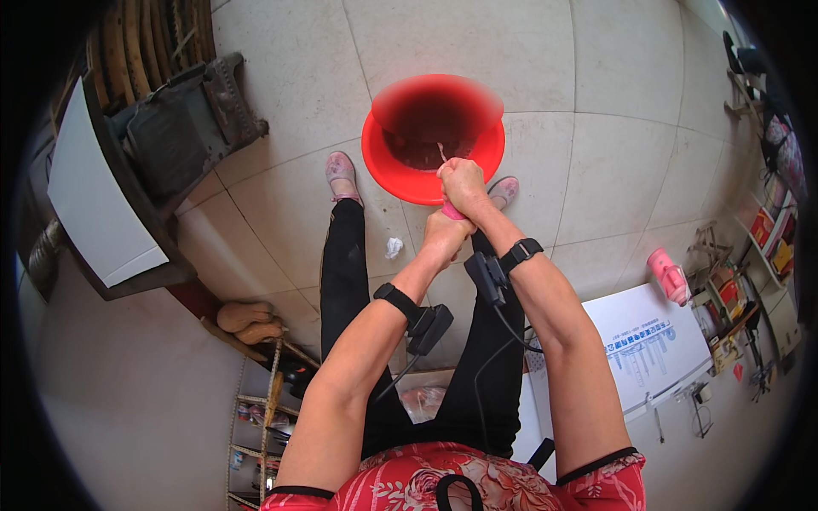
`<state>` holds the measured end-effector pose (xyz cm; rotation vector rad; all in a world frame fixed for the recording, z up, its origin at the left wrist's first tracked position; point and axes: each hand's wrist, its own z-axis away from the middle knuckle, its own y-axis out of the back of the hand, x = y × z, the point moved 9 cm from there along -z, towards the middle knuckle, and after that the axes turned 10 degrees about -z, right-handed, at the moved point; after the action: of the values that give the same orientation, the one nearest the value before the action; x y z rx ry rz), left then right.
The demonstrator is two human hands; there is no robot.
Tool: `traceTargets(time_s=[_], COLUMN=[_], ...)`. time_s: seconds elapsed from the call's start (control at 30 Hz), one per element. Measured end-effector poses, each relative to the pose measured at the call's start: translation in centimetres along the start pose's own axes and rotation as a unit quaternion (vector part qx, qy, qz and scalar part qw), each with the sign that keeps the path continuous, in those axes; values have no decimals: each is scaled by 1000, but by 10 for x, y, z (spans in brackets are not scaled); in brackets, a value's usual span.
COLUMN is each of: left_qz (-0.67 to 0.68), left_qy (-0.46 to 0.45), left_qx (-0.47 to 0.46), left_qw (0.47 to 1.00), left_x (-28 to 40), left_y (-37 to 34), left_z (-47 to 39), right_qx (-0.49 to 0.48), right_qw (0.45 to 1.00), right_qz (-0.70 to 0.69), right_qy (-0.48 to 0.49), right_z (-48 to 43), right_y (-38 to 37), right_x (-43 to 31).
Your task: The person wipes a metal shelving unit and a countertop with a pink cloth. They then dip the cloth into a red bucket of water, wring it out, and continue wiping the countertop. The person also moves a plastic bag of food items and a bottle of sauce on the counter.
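A twisted pink cloth is gripped between my two fists above the near rim of a red plastic basin. My left hand closes around its lower part, nearer my body. Just beyond, my right hand clenches the upper part, and a thin twisted end pokes out over the basin. Dark-looking water lies in the basin; a blurred patch hides its far side. Most of the cloth is covered by my fingers. Both forearms wear black straps with small black boxes and cables.
The basin stands on a tiled floor between my feet. Crumpled white tissue lies near my left leg. Dark furniture, squashes and a rack are at left. A pink bottle stands by a white printed surface at right.
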<state>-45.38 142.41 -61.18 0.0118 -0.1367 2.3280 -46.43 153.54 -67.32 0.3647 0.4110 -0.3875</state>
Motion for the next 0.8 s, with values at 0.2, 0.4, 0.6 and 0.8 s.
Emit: traceTargets(time_s=[0.2, 0.4, 0.6, 0.8], left_qz=[-4, -30, -53, -73], left_qy=[-11, -24, -30, -41], left_qx=[-1, 5, 25, 30], left_qw=[1000, 999, 998, 996], left_x=[3, 5, 5, 6], left_y=[-1, 1, 2, 2], left_z=[9, 14, 19, 28], right_qx=[4, 26, 28, 33], right_qw=[1000, 1000, 999, 999], right_qz=[0, 0, -12, -20], right_qy=[-12, 3, -11, 1], right_z=[4, 10, 17, 25], right_y=[2, 5, 8, 11], right_x=[8, -1, -3, -7])
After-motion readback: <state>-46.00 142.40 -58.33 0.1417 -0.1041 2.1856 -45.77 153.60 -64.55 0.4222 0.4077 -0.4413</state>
